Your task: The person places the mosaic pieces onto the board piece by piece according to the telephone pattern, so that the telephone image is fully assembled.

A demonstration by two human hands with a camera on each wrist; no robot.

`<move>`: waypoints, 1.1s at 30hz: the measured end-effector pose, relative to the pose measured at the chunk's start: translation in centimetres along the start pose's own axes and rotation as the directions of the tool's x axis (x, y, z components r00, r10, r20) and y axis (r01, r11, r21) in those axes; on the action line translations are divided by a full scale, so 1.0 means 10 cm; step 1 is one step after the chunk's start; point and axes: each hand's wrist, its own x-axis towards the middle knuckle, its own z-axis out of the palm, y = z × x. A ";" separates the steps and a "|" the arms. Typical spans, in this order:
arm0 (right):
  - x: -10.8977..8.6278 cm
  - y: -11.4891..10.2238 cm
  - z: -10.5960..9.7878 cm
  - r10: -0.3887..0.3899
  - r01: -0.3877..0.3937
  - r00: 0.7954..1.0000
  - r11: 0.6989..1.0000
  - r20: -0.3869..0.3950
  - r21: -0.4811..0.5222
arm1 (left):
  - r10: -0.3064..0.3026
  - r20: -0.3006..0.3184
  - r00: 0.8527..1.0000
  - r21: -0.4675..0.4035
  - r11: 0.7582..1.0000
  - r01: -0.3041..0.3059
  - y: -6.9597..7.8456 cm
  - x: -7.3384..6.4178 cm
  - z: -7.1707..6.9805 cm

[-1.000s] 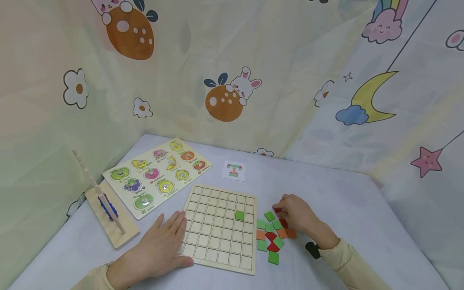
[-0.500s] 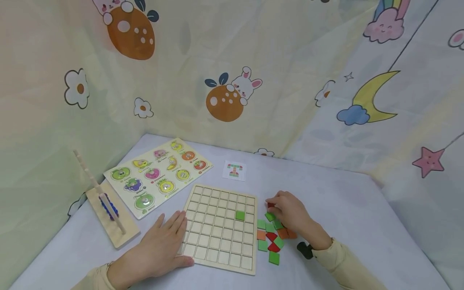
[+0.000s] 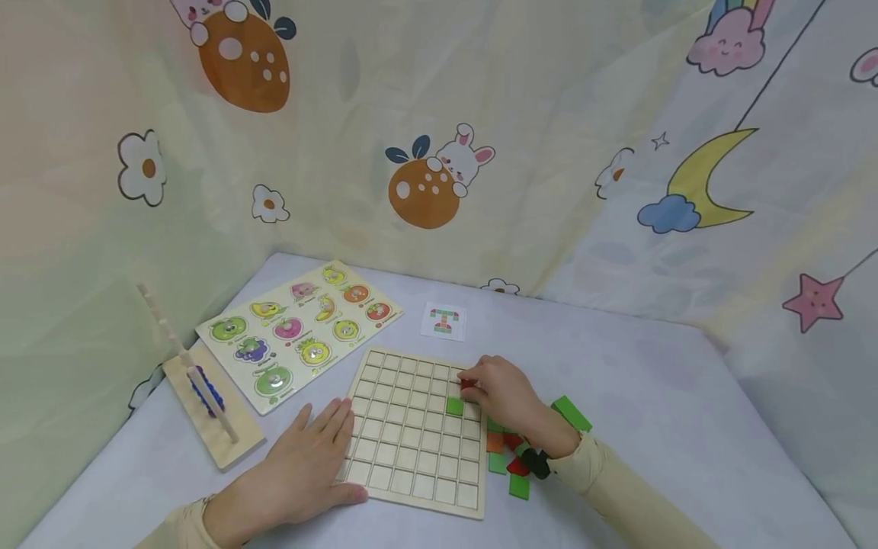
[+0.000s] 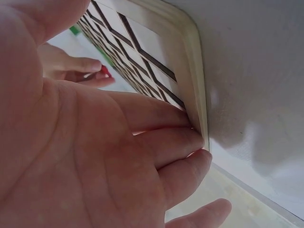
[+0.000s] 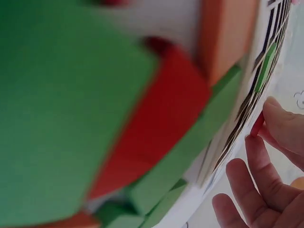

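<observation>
My right hand [image 3: 506, 393] pinches a red tile [image 3: 468, 384] between thumb and index finger, over the upper right corner of a wooden grid board [image 3: 405, 438]. Just below and left of those fingertips, a green square tile [image 3: 454, 406] sits in one cell. In the right wrist view the red tile [image 5: 257, 124] stands on edge in the pinch. My left hand [image 3: 302, 465] lies flat along the board's left side, straight fingers touching its rim [image 4: 197, 90]. Loose green, orange and red tiles [image 3: 497, 463] lie right of the board, partly hidden under my right wrist.
A fruit puzzle board [image 3: 302, 328] and a wooden peg stand [image 3: 213, 412] with blue beads are at left. A small pattern card [image 3: 443, 321] lies behind the grid. One green tile [image 3: 571, 413] shows beyond my right wrist. Patterned cloth hangs behind the table.
My right hand has carried the red tile leftward from the loose pile to the board's upper right corner. A green tile now shows beyond my right wrist. My left hand has stayed put.
</observation>
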 end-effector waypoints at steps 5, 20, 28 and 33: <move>0.09 -0.08 0.00 0.018 -0.018 0.998 1.000 0.055 0.014 | 0.004 0.005 1.000 -0.015 1.000 -0.004 -0.01 -0.01 -0.01; 0.23 -0.06 0.03 0.061 -0.072 0.990 0.994 0.130 0.078 | 0.013 -0.005 1.000 0.008 1.000 -0.012 -0.02 0.00 0.01; 0.22 -0.07 0.03 0.140 -0.157 0.981 0.980 0.136 0.121 | 0.015 -0.013 1.000 0.004 1.000 -0.014 -0.02 0.00 0.01; 0.20 -0.08 0.03 0.159 -0.172 0.980 0.979 0.123 0.105 | 0.011 -0.012 1.000 0.000 1.000 -0.011 -0.02 0.00 0.01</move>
